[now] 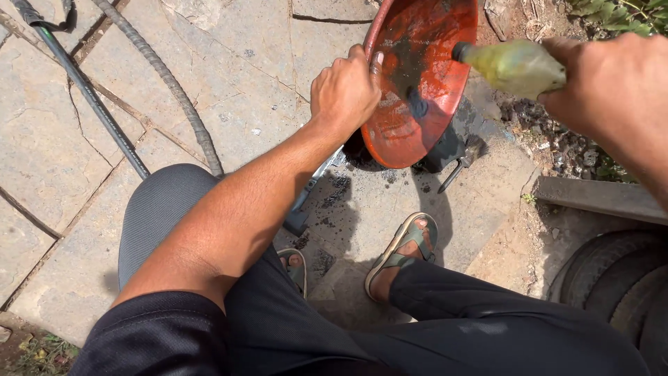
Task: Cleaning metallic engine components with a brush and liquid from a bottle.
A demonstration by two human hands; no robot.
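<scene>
Both hands grip: left hand (344, 87) clasps the red pan (421, 76) rim, right hand (598, 76) a yellowish tool handle (515, 66).

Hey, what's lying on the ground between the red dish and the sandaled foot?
In the head view, between the red dish and the sandaled foot lies stone paving dusted with black scrapings; a small hammer-like tool lies just to the side.

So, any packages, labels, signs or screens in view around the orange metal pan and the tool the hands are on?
None in view: no package, label, sign or screen.
Nearest thing to a container: round orange metal pan, tilted on its edge on the stone paving, dark patches inside; left hand grips its rim.
Yellowish-green tool handle, held in the right hand, its dark tip at the pan; no marking shows.
</scene>
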